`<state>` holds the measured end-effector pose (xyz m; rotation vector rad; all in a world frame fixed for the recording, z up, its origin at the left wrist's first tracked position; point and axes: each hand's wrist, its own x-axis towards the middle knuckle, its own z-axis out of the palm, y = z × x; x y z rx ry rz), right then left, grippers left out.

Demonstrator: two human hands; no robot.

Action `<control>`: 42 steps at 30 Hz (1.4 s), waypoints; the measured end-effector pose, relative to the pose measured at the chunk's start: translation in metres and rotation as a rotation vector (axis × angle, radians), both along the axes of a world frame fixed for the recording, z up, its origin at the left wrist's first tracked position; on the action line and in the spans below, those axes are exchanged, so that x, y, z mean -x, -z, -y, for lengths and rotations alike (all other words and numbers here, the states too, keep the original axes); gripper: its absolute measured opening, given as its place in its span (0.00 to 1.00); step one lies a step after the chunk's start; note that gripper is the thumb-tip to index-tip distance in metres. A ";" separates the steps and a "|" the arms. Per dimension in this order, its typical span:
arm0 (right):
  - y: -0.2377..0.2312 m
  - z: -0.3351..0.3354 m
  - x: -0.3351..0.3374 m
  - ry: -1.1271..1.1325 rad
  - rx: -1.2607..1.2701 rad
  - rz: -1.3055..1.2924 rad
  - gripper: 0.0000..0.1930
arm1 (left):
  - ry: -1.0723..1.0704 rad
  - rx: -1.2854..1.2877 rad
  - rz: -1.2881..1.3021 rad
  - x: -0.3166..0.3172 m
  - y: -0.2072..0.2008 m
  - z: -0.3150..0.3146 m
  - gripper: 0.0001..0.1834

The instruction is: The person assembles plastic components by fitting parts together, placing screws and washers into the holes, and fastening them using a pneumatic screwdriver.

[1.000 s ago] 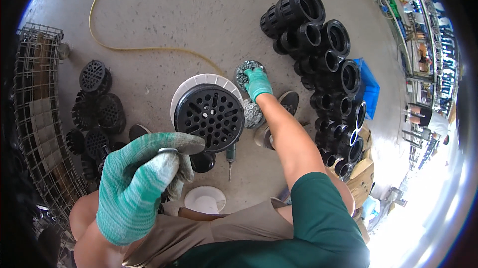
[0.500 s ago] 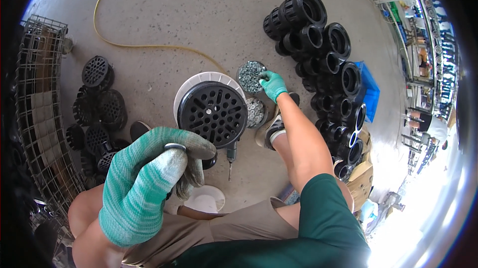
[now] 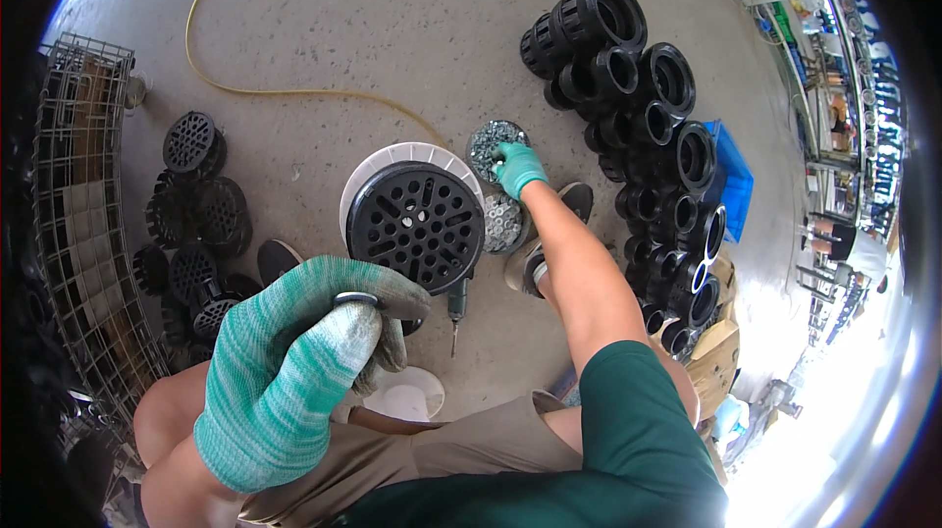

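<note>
Reaching way out, the right hand (image 3: 517,167) has its fingertips down in the far round dish of small metal hardware (image 3: 494,142), grip pinched into the pile, though what it's actually got is too small to tell. The black perforated strainer cap (image 3: 416,224) sits on the floor between both hands, just left of that dish and its twin (image 3: 502,224). The left hand (image 3: 294,371) is up close to the camera, clenched on a metal ring (image 3: 355,299), so it's the nearer one to the cap.
</note>
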<state>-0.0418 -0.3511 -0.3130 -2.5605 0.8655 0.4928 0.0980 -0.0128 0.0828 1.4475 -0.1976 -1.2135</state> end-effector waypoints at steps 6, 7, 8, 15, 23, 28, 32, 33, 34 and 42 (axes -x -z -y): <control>-0.007 0.011 0.021 0.667 -0.666 0.282 0.08 | -0.028 -0.020 0.024 0.002 -0.004 0.002 0.22; -0.012 0.011 0.023 0.789 -0.829 0.388 0.07 | -0.022 -0.016 -0.002 0.002 -0.005 0.001 0.22; -0.017 0.013 0.028 0.920 -0.961 0.410 0.06 | -0.012 -0.006 -0.031 0.003 -0.005 0.001 0.22; -0.093 0.008 0.043 0.968 -1.680 0.636 0.06 | -0.070 0.135 -0.079 0.013 -0.003 0.003 0.22; -0.243 -0.024 0.038 0.594 -1.750 0.723 0.10 | -0.017 0.205 -0.257 0.031 0.007 -0.003 0.19; -0.336 -0.051 0.060 0.553 -1.443 0.639 0.11 | 0.038 0.281 -0.382 0.048 0.012 -0.001 0.18; -0.375 -0.085 0.067 0.628 -1.392 0.621 0.13 | 0.009 0.334 -0.503 0.051 0.020 -0.005 0.18; -0.383 -0.094 0.067 0.622 -1.390 0.624 0.13 | 0.009 0.339 -0.498 0.052 0.021 -0.005 0.18; -0.391 -0.106 0.065 0.678 -1.478 0.668 0.14 | 0.014 0.328 -0.511 0.052 0.023 -0.005 0.18; -0.402 -0.145 0.059 0.607 -1.448 0.783 0.16 | 0.004 0.212 -0.378 0.056 0.032 -0.009 0.18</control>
